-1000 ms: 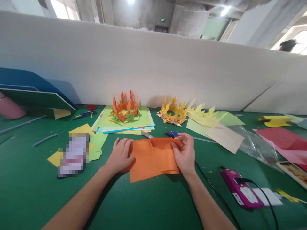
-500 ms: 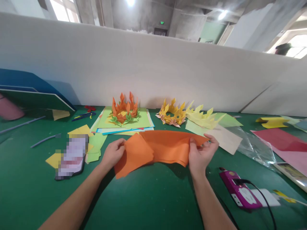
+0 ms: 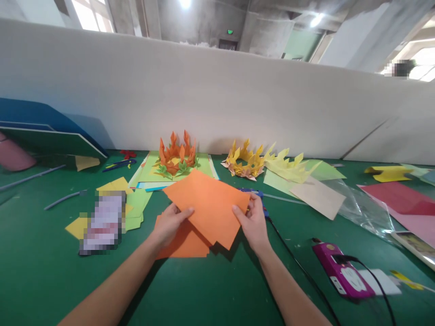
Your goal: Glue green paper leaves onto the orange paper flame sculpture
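Some orange paper sheets point(image 3: 212, 208), at least two overlapping and fanned slightly apart, are held up at a tilt over the table. My left hand point(image 3: 171, 224) pinches their left edge, thumb on top. At the right corner my right hand point(image 3: 252, 222) grips them between thumb and curled fingers. More orange paper point(image 3: 186, 244) lies on the green table point(image 3: 210, 294) below my left hand, partly covered by the raised sheets. Behind my right hand, a blue object point(image 3: 254, 193) with a black cord is mostly hidden.
An orange paper crown point(image 3: 176, 156) stands on stacked coloured paper, left of a yellow paper crown point(image 3: 243, 158). A yellow leafy strip point(image 3: 288, 165) lies alongside. At left is a phone point(image 3: 103, 222); at right, a purple power strip point(image 3: 343, 269). A white partition point(image 3: 217, 95) rises behind.
My right hand has moved left, closer to my left hand. The orange paper, stretched and curved between them before, now shows flat overlapping sheets, with some on the table. The blue object has come into view.
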The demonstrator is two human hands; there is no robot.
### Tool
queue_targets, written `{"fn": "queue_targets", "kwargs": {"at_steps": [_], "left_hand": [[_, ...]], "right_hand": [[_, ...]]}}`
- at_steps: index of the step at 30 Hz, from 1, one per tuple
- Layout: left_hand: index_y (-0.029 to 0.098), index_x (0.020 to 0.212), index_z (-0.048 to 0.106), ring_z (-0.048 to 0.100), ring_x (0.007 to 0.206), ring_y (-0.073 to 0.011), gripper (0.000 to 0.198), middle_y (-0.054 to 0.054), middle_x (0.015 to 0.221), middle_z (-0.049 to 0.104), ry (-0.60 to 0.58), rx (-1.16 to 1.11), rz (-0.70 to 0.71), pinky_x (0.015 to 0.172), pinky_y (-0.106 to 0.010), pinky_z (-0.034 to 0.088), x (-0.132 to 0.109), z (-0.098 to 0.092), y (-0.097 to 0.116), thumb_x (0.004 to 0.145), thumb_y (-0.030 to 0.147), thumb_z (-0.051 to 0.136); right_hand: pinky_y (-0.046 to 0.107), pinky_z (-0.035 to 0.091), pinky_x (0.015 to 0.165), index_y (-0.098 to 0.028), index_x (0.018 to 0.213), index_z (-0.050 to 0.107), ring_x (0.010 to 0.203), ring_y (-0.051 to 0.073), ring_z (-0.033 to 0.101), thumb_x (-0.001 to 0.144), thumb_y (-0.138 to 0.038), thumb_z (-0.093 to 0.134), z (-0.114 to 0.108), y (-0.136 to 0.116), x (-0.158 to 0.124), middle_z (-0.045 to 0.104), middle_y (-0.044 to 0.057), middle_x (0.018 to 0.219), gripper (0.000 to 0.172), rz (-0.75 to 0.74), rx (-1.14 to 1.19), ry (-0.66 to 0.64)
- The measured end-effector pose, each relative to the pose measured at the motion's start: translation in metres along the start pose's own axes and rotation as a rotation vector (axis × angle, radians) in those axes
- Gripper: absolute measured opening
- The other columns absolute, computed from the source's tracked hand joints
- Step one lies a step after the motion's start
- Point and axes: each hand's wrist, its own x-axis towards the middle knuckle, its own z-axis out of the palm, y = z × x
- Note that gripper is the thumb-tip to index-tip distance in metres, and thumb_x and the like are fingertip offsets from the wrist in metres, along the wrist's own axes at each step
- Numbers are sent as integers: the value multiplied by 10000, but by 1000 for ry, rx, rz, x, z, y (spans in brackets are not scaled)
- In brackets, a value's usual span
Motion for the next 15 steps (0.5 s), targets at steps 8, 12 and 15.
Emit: {"fn": "queue_targets", "kwargs": {"at_steps": [8,12,15], "left_hand": [[124,984,660,634,997,-329,536,-165,1105,676,68,102,71,847,-438,495,4,-12,3,533,378,798],[126,902,680,671,870,-323,474,-143,954,724,94,219,-13,738,-416,527,3,-12,5,532,401,790],[132,802,681,681,751,-279,418,-115,828,734,137,197,-38,660,-370,529,2,-12,6,512,410,799]], "right_hand": [[356,519,757,-187,968,628,893,240,657,683,-596,615,-14,-14,6,708,71,935,498,377,210,-217],[329,503,724,-164,790,699,749,217,675,561,-489,767,-25,-21,9,726,52,773,403,508,190,-351],[311,493,701,-164,766,699,688,188,666,525,-429,802,-26,-22,8,720,28,736,373,529,131,-441]]}}
